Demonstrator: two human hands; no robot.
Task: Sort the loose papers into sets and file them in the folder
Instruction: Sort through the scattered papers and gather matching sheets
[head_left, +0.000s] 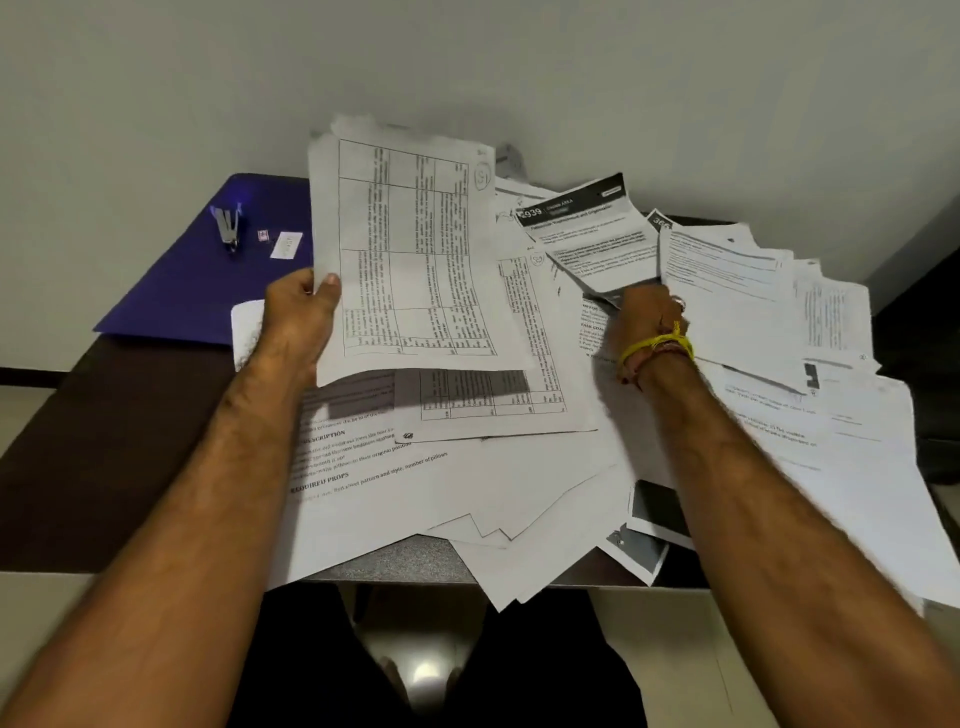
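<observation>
Both forearms are bare, with no sleeves showing, and carry visible hair. The left hand (301, 312) wears nothing. The right hand (649, 317) has a ring on one of its fingers, toward two o'clock from the knuckles. A yellow thread band (657, 347) circles the right wrist, knotted at its two o'clock side, with a thinner reddish thread beside it.

Both arms extended far. Left hand (301, 306) raised, thumb and fingers pinching; right hand (649, 322) lower, fingers curled, yellow-banded wrist.
</observation>
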